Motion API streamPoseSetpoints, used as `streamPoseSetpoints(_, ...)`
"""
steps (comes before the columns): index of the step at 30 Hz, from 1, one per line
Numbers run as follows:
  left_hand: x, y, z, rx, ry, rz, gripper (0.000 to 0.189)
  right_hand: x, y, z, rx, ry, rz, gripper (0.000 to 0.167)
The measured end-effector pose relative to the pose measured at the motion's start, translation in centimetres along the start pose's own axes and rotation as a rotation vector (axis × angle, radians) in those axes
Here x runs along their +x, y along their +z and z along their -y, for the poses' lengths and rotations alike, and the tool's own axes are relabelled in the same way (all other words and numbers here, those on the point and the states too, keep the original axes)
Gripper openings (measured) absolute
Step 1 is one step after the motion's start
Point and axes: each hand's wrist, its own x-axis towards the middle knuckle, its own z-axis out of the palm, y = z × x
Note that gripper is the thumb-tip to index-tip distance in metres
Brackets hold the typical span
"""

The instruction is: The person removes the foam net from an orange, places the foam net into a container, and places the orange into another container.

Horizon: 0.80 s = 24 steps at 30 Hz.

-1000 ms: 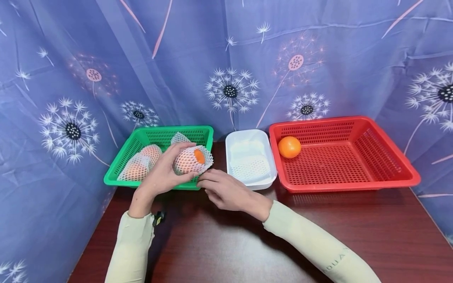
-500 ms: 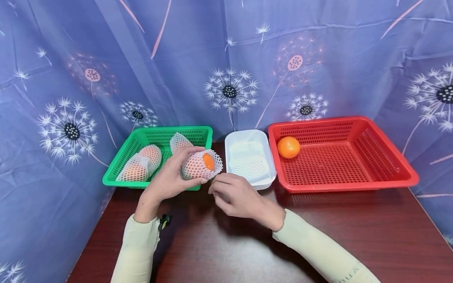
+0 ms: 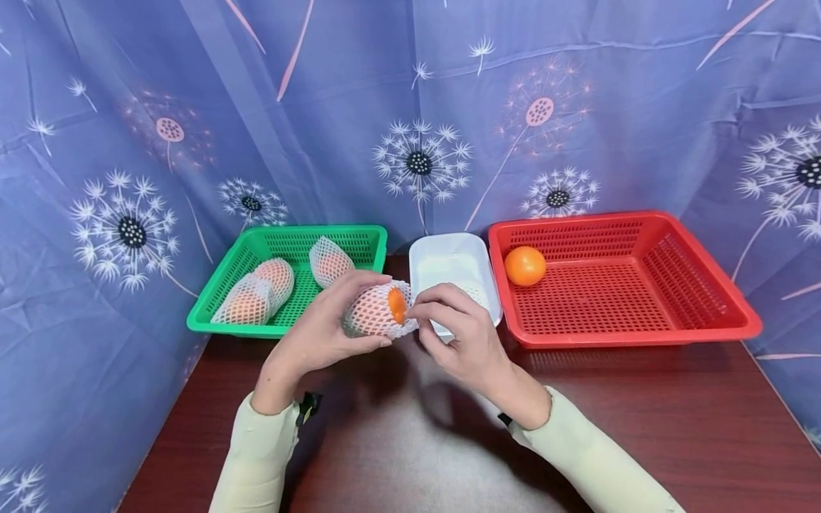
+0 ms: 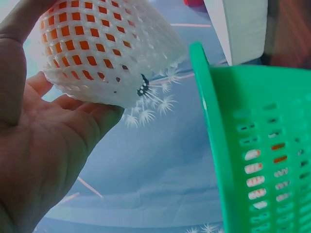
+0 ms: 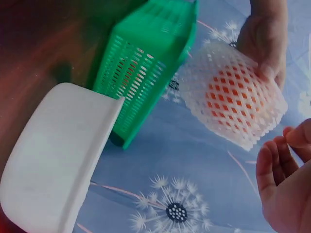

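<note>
Free room over front table (image 3: 372,449), white tray (image 3: 449,263), red basket (image 3: 596,296) behind

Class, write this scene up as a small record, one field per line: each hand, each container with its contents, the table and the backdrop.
Left hand: grips a round orange fruit in a white foam-net sleeve
Right hand: at the sleeve's open end, contact unclear
Green plastic mesh basket: three fruits in white foam nets
White plastic tray with rounded corners: white foam netting, partly hidden
Red plastic mesh basket: one bare round orange
Table: dark reddish-brown, wood-grained
Backdrop: blue cloth printed with dandelions
</note>
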Motion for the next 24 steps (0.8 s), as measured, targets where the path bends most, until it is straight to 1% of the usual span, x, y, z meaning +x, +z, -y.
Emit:
streamPoseSetpoints(7, 0.2, 0.7, -0.8, 0.018, 0.050, -0.007, 0.081, 0.1, -0.7, -0.1, 0.018, -0.067, 0.040, 0.026)
streamPoseSetpoints(12, 0.4, 1.2, -1.3, 0.020, 0.081, -0.005, 0.081, 0.0, -1.0, -0.1, -0.003, -0.100, 0.068, 0.027)
streamPoseSetpoints(16, 0.4, 1.5, -1.6, 0.026, 0.078, 0.001, 0.082, -0.1, -1.4, -0.2, -0.010, -0.086, 0.110, 0.030)
streamPoseSetpoints(24, 0.4, 1.7, -2.0, 0.014, 0.080, 0.014, 0.084, -0.4, -2.3, -0.5, -0.019, -0.040, 0.226, 0.044)
